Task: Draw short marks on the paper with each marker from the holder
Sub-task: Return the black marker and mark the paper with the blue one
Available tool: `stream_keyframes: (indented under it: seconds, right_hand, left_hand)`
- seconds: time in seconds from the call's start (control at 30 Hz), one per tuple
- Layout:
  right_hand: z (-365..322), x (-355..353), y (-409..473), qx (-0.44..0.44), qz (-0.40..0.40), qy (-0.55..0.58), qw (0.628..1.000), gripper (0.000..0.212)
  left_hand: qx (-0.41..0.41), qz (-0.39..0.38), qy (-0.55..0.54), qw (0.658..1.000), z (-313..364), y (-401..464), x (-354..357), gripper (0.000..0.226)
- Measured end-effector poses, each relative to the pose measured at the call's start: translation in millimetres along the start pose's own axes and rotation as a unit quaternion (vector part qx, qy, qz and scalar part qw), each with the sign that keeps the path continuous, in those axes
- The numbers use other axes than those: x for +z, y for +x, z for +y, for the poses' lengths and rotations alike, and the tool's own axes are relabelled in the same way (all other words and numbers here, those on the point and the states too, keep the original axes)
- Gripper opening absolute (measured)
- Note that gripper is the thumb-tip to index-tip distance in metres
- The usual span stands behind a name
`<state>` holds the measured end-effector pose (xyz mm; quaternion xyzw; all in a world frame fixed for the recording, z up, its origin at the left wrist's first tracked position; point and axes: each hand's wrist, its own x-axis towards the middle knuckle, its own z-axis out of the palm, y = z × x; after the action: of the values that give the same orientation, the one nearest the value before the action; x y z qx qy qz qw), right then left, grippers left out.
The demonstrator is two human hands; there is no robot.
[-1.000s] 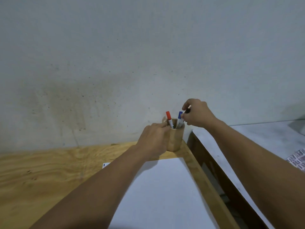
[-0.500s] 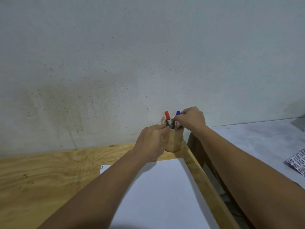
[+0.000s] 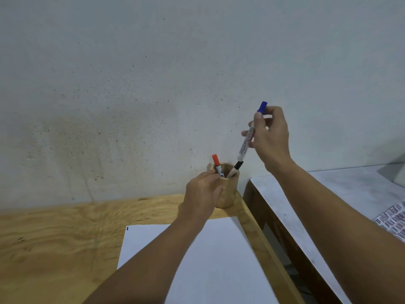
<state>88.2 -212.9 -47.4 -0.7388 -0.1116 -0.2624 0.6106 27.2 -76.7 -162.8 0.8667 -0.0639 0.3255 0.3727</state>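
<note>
A round wooden holder (image 3: 229, 194) stands at the back right corner of the plywood table (image 3: 54, 238). My left hand (image 3: 202, 194) is wrapped around the holder's left side. A red-capped marker (image 3: 217, 164) and a black-capped marker (image 3: 235, 168) stand in it. My right hand (image 3: 270, 137) holds a blue-capped marker (image 3: 252, 132) up above the holder, tilted, cap end up, its lower end just clear of the black cap. A white sheet of paper (image 3: 219, 260) lies flat in front of the holder, partly under my left forearm.
A speckled grey wall (image 3: 153, 84) rises right behind the table. To the right, across a narrow gap, is a lower grey-topped surface (image 3: 328, 194) with a patterned cloth (image 3: 392, 222) at its right edge.
My right hand has lifted the blue-capped marker up and out of the holder. The black-capped marker now stands in the holder. My left hand stays on the holder.
</note>
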Motion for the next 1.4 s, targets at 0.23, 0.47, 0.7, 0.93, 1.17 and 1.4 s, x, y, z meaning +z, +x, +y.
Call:
stream_keyframes:
  seconds: [0.23, 0.47, 0.7, 0.93, 1.17, 1.4]
  right_hand:
    - [-12.4, -23.0, -18.6, 0.045, -0.109, -0.059, 0.991, 0.033]
    - [-18.8, -34.0, -40.6, 0.097, -0.284, -0.119, 0.946, 0.028]
    - [-34.5, -7.9, -71.7, 0.116, -0.391, -0.117, 0.905, 0.014]
    - [-31.0, 34.3, -110.5, 0.08, -0.428, -0.116, 0.893, 0.018]
    - [-27.2, 55.5, -140.0, 0.026, -0.415, -0.053, 0.908, 0.014]
    - [-21.7, 76.1, -149.7, 0.302, -0.39, 0.286, 0.822, 0.033]
  left_hand:
    - [-0.008, 0.014, 0.011, 1.0, 1.4, 0.0, 2.5, 0.032]
    - [-0.094, -0.029, -0.062, 0.993, 12.2, 3.2, -20.2, 0.038]
    - [-0.231, -0.068, -0.427, 0.872, 5.1, 1.6, -98.7, 0.026]
    - [-0.259, -0.051, -0.336, 0.904, -20.5, -25.8, -144.5, 0.01]
    - [-0.293, -0.022, -0.077, 0.953, -65.5, -46.1, -189.3, 0.007]
    - [-0.309, -0.076, 0.123, 0.94, -101.6, -63.9, -197.0, 0.01]
